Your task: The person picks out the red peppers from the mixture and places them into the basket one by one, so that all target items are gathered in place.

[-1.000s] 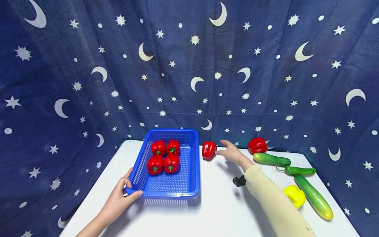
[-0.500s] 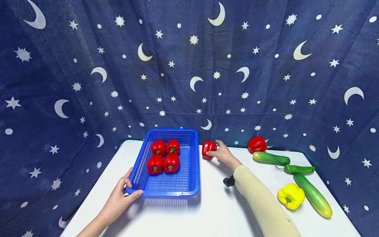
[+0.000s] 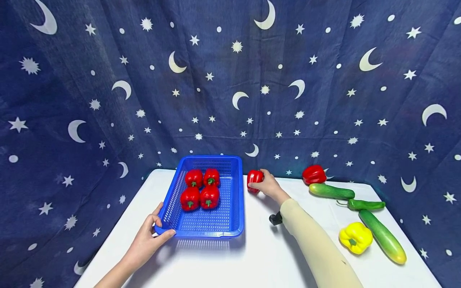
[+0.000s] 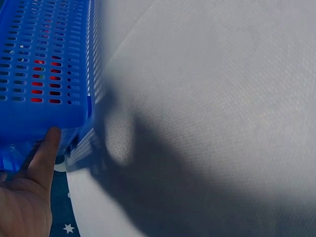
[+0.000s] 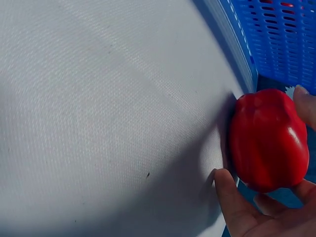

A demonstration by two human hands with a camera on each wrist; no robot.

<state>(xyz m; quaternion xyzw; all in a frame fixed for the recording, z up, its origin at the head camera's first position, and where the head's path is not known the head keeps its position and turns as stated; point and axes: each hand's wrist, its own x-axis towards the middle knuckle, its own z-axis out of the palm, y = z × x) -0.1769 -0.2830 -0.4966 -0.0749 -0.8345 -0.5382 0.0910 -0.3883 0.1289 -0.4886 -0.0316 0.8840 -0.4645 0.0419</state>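
Note:
My left hand (image 3: 145,240) grips the near-left corner of a blue perforated plastic basket (image 3: 240,200), its thumb on the front rim. Inside the basket sit several red bell peppers (image 3: 209,196), grouped toward the back left, some with green stems facing me. To the right of the basket, my right hand (image 3: 270,187) holds another red bell pepper (image 3: 253,176) between thumb and fingers, at the back of the table. In the right wrist view, fingers lie on both sides of this red bell pepper (image 5: 269,140). The left wrist view shows a thumb (image 4: 47,153) against the basket wall.
On the right of the white table (image 3: 216,266) lie a red bell pepper (image 3: 314,175), a cucumber (image 3: 331,191), a green chili pepper (image 3: 365,205), a longer cucumber (image 3: 383,238) and a yellow bell pepper (image 3: 355,238). A dark blue starry curtain (image 3: 216,80) hangs behind.
My right hand has moved left onto the red bell pepper beside the basket and closed its fingers around it. The yellow pepper has come out from behind the sleeve. My left hand stays put.

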